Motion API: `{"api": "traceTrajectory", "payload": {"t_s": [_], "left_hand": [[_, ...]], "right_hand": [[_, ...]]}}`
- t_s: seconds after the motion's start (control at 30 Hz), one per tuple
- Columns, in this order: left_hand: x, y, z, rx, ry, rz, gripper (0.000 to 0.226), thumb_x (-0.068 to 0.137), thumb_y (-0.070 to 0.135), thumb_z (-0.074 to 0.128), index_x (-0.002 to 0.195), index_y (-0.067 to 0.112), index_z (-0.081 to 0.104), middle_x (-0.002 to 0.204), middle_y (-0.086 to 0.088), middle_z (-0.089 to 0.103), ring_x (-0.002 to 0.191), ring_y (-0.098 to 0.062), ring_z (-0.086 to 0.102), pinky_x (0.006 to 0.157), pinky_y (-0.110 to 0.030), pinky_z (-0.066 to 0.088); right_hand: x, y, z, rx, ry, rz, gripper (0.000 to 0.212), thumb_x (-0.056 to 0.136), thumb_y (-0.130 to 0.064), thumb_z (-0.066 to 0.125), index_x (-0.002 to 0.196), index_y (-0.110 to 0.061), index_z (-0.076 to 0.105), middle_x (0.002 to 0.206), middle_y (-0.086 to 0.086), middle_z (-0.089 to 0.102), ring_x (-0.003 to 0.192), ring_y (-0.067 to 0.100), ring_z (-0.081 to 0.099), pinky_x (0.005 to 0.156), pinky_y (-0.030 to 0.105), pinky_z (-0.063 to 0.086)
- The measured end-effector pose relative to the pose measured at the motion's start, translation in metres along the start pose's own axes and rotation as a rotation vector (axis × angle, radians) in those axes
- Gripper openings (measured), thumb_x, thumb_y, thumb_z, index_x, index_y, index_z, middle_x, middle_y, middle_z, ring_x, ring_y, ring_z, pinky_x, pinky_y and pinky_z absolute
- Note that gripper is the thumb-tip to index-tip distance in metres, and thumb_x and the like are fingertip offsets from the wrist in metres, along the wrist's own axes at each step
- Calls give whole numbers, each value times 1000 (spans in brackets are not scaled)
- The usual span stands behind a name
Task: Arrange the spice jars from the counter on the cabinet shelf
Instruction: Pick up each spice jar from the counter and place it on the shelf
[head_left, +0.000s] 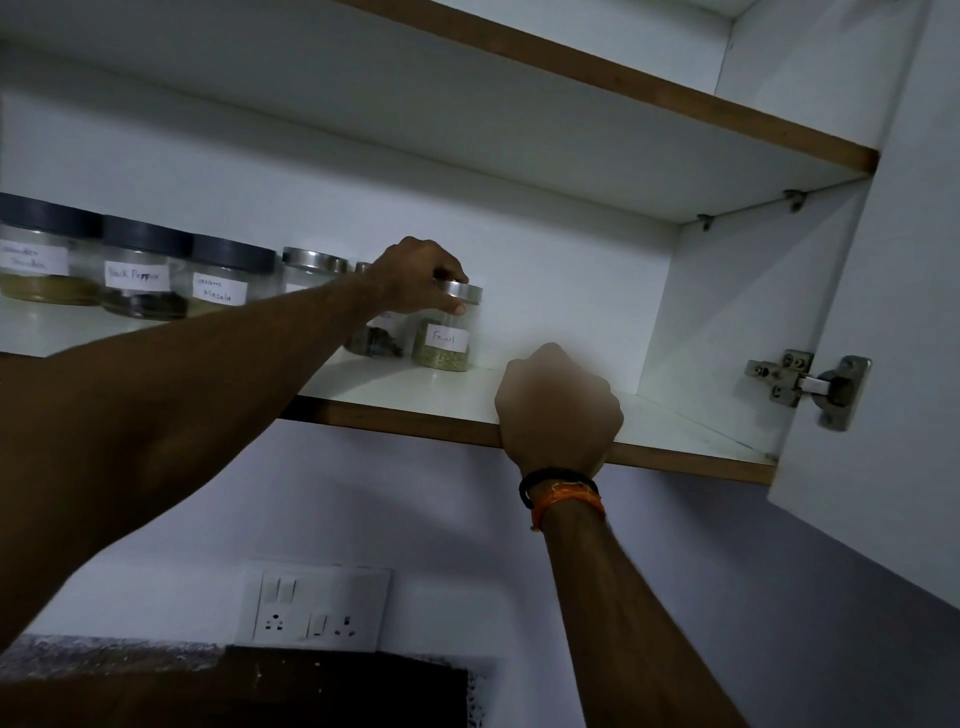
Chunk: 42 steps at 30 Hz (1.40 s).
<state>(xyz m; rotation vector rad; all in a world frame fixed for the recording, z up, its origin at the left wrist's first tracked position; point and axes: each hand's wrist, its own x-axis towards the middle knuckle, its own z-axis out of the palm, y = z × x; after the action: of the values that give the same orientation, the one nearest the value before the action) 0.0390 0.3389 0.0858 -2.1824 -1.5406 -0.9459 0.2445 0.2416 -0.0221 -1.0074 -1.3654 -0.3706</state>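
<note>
A row of labelled spice jars stands on the white cabinet shelf (675, 452). From the left come three black-lidded jars: one with yellow powder (41, 265), a Black Pepper jar (143, 280) and a Masala jar (228, 283). Right of them are steel-lidded jars (311, 270), partly hidden by my left arm. My left hand (415, 275) grips the steel lid of the Fennel jar (444, 343), which stands upright on the shelf at the row's right end. My right hand (558, 410) curls over the shelf's wooden front edge, holding it.
An open cabinet door (883, 364) with a metal hinge (810, 387) hangs at the right. A second shelf (623, 78) runs above. A switch and socket plate (317, 608) sits on the wall below. A granite counter edge (104, 657) shows at the bottom left.
</note>
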Motion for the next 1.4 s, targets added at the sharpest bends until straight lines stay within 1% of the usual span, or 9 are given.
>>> {"api": "traceTrajectory", "payload": {"t_s": [0.33,0.43,0.53,0.73,0.9,1.1,1.23,1.33,1.4], "left_hand": [[-5,2,-2,62,-26,30,41,90,35,72,121,9,70,118,-11,72,100,-23,63,77,-30,42],[-11,5,-8,80,2,40,47,90,37,72,128,11,65,129,-13,65,117,-30,59,90,-35,44],[-20,16,-15,57,54,30,60,88,39,73,140,17,54,145,-11,51,132,-28,47,105,-40,38],[-67,53,-16,-50,-95,92,58,87,41,74,140,27,55,143,-4,53,129,-20,49,103,-33,38],[-122,88,-13,-191,-104,131,56,87,41,75,138,26,57,142,0,55,125,-17,55,103,-33,47],[-180,126,0,-249,6,198,45,89,28,74,131,13,64,127,-6,66,117,-19,60,101,-31,47],[-220,155,26,-314,160,252,42,87,8,68,128,-1,62,122,-16,67,114,-27,62,101,-36,48],[-249,170,52,-389,206,210,42,87,7,66,128,-3,61,126,-16,65,119,-29,60,106,-40,45],[-273,179,75,-441,137,165,42,88,7,66,128,-3,61,127,-16,65,121,-29,59,108,-41,43]], "right_hand": [[1,1,0,-26,-13,7,27,81,-31,47,66,-14,61,49,-4,45,44,16,43,53,22,34],[2,0,1,-42,-41,18,26,82,-31,48,67,-14,62,51,-3,49,46,18,46,52,23,38],[3,0,-1,-76,-86,44,24,84,-29,51,69,-14,62,53,-1,53,48,19,49,52,24,40],[5,2,-5,-201,-237,-15,30,88,-32,47,71,-14,64,66,2,60,60,22,54,55,27,36],[-20,17,-23,-266,-271,-272,40,97,-34,37,82,-13,68,85,4,68,80,28,55,70,40,43],[-54,23,-55,-112,-300,-304,28,94,-22,48,111,-10,67,105,6,69,103,27,56,91,38,40],[-72,21,-81,-123,-379,-248,43,86,-16,52,128,-7,57,129,8,58,122,27,50,103,37,37],[-97,29,-98,-156,-419,-191,45,86,-14,51,131,-9,55,133,8,54,120,26,49,100,38,41],[-128,43,-111,-169,-489,-134,45,85,-12,52,129,-9,56,127,10,56,113,27,52,95,40,43]]}}
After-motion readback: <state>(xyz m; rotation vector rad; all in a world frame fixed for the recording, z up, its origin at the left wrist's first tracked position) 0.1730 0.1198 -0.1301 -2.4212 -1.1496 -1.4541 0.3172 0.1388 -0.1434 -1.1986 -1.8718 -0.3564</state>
